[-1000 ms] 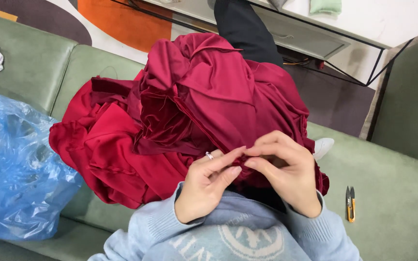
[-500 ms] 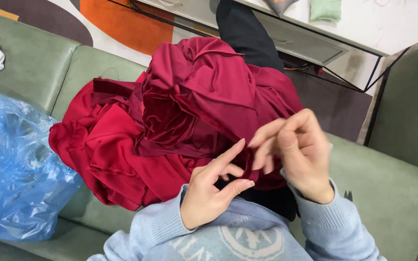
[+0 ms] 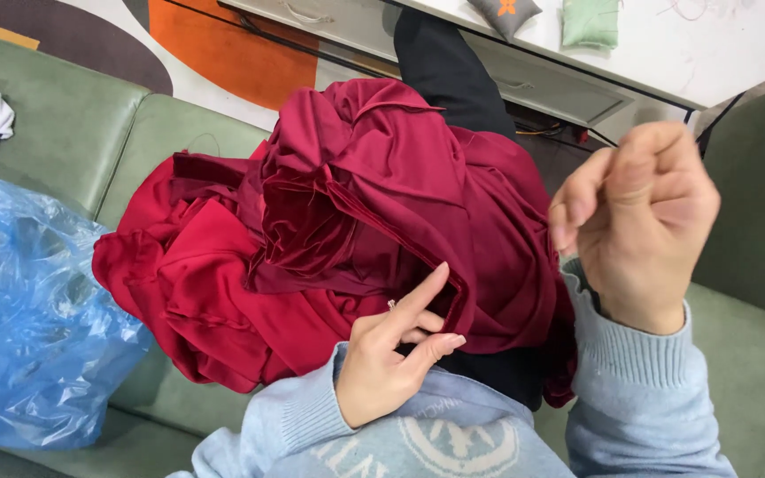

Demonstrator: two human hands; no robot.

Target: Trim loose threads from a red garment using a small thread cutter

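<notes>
A dark red garment (image 3: pixel 356 204) lies bunched over my lap and the green sofa (image 3: pixel 55 115). My left hand (image 3: pixel 396 354) rests at the garment's near folded edge and pinches the cloth between thumb and fingers, with the index finger stretched along the hem. My right hand (image 3: pixel 639 221) is raised well above and to the right of the cloth. Its fingers are curled and its fingertips pressed together; anything held between them is too small to make out. Both sleeves are light blue knit.
A crumpled blue plastic bag (image 3: pixel 28 310) sits on the sofa at my left. Beyond the garment stands a white table (image 3: pixel 675 62) with a grey cushion (image 3: pixel 504 12) and a folded green cloth (image 3: pixel 591 21). A black trouser leg (image 3: pixel 444 62) stretches toward it.
My right hand has left the hem, where it met the left hand, and risen up and to the right. The left hand stays on the cloth.
</notes>
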